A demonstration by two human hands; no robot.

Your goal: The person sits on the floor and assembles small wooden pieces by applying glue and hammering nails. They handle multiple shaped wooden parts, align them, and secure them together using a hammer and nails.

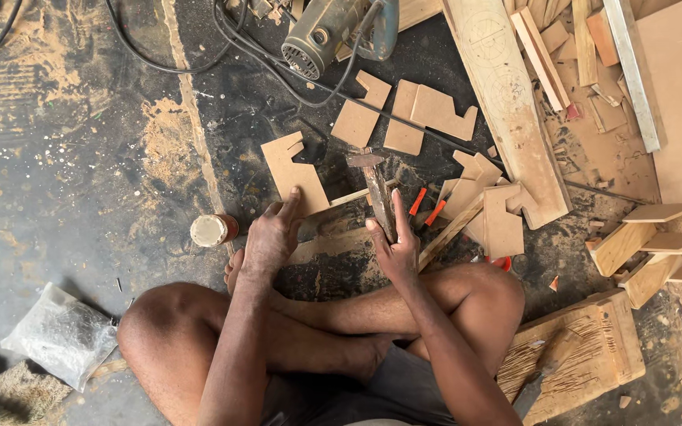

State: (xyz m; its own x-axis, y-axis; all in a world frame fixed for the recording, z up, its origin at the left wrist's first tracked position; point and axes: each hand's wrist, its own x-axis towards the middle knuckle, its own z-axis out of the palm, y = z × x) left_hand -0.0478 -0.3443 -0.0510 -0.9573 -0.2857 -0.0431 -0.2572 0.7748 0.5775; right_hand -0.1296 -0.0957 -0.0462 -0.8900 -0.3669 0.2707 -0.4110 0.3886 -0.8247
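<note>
- Clearly, the right hand [395, 246] grips a hammer [376, 189] by its handle, long axis pointing straight away from it.
- Left hand [271, 237], fingers spread and released, presses a notched board piece [295, 172] just beyond its fingertips, left of the hammer.

The floor [80, 173] is dark grey, smeared with pale orange-tan sawdust. The cutouts [297, 170] are plain light tan, as is the plank [507, 102], which bears faint pencilled circles. The hammer [379, 197] has a dark brown handle and a rusty grey head. The pliers [426, 207] show bright orange-red grips. The tin [213, 230] has a cream lid and a reddish-brown side. The saw [341, 31] is grey-green with teal, its cables [199, 63] black. The bag [61, 335] is clear, holding grey contents.
</note>
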